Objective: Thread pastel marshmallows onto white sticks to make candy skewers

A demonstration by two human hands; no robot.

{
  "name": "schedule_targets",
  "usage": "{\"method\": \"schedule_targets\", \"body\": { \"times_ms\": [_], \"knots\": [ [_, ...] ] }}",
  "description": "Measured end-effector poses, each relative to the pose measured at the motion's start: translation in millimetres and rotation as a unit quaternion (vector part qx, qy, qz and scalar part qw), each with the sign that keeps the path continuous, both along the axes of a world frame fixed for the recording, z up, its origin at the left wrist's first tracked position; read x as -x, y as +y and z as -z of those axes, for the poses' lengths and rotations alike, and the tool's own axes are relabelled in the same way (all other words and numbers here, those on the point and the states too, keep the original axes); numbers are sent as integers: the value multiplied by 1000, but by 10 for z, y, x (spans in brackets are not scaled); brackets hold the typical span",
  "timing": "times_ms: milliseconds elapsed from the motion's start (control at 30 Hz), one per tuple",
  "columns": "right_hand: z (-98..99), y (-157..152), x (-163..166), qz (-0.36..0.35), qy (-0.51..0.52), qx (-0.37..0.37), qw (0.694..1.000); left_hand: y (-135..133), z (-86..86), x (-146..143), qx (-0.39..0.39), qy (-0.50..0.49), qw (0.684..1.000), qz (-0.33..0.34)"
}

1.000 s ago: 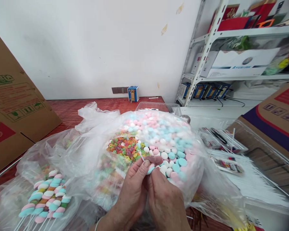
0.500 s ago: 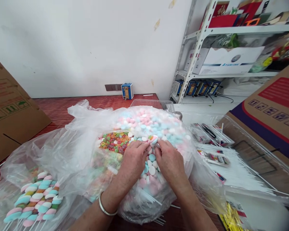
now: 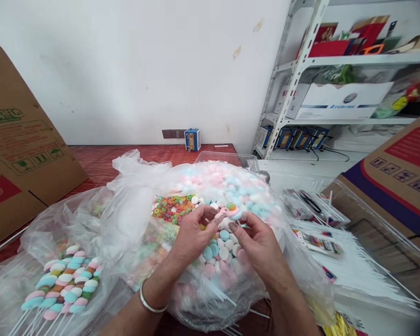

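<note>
A short skewer of marshmallows (image 3: pixel 234 212), pink, blue and white with an orange-green ring candy on top, is pinched in my right hand (image 3: pixel 261 238). Part of a thin white stick shows by the thumb. Close beside it, my left hand (image 3: pixel 192 235) has its thumb and forefinger closed on a small pale pink marshmallow (image 3: pixel 221 216), partly hidden by the fingertips. Both hands are over a big clear plastic bag of loose pink, white and blue marshmallows (image 3: pixel 224 252). Colourful ring candies (image 3: pixel 173 208) lie left of the fingers.
Finished-looking marshmallow skewers (image 3: pixel 68 282) lie on plastic at the lower left. Cardboard boxes stand left (image 3: pixel 31 154) and right (image 3: pixel 402 168). White sticks (image 3: pixel 359 266) fill a clear bin on the right, with packets (image 3: pixel 322 245) on top. Behind are a blue device (image 3: pixel 192 139) and a shelf (image 3: pixel 357 59).
My hands have drawn slightly apart, and the skewer shows more clearly by my right fingers. The view has shifted, so the surroundings sit a little lower and farther right.
</note>
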State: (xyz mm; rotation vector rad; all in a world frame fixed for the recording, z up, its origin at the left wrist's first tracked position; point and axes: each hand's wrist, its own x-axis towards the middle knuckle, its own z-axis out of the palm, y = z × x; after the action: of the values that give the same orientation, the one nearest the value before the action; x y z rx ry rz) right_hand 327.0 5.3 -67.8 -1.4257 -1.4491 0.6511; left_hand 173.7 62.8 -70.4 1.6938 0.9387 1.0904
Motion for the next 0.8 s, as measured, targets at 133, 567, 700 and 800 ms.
{"method": "schedule_targets", "body": {
  "times_ms": [133, 567, 700, 800],
  "knots": [
    [-31, -58, 43, -81, 215, 20, 973, -53, -127, 33, 140, -121, 978, 99],
    [-14, -272, 143, 31, 2, 17, 999, -52, -37, 56, 152, -182, 971, 20],
    [-14, -487, 168, -32, -67, 37, 997, 1, -70, 83, 137, -191, 971, -55],
    [-3, -542, 213, -59, -70, 54, 994, -17, -91, 79, 123, -194, 971, -61]
  ]
}}
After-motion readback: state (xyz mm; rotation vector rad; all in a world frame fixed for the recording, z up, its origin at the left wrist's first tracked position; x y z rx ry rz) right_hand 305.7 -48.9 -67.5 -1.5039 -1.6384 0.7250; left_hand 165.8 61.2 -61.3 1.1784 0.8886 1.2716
